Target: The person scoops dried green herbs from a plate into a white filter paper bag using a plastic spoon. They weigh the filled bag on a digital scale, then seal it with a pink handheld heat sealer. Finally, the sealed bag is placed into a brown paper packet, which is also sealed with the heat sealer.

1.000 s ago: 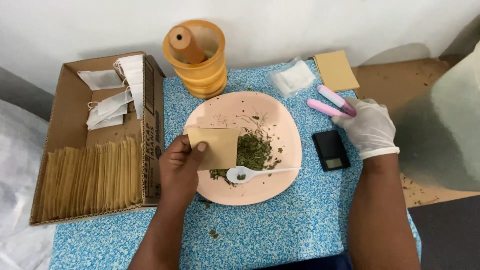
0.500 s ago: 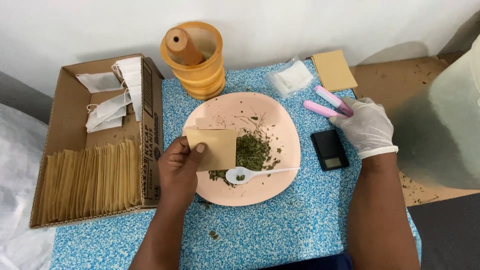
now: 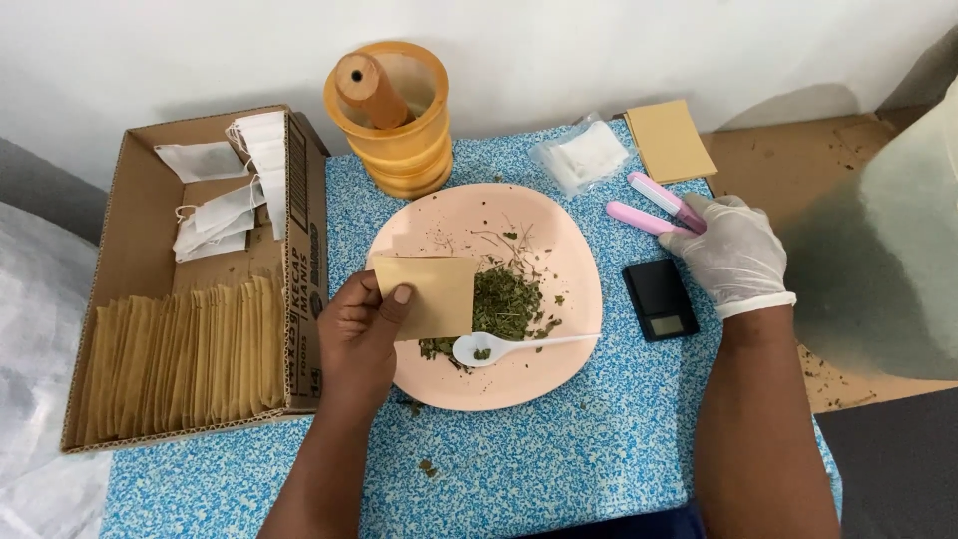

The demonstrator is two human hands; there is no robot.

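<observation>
My left hand (image 3: 361, 329) is bare and pinches a small tan paper envelope (image 3: 427, 294) over the left side of a pink plate (image 3: 559, 250). A heap of dried green herbs (image 3: 505, 302) lies on the plate, with a white plastic spoon (image 3: 504, 346) resting beside it. My right hand (image 3: 733, 255) wears a white glove and rests on the blue speckled table, its fingertips touching a pink hinged tool (image 3: 654, 205). A small black pocket scale (image 3: 661, 299) sits just left of that hand.
A cardboard box (image 3: 140, 250) on the left holds a row of tan envelopes (image 3: 190, 354) and white tea bags (image 3: 225, 215). A wooden mortar with pestle (image 3: 394, 110) stands at the back. A clear bag (image 3: 582, 155) and a tan envelope stack (image 3: 669, 140) lie at the back right.
</observation>
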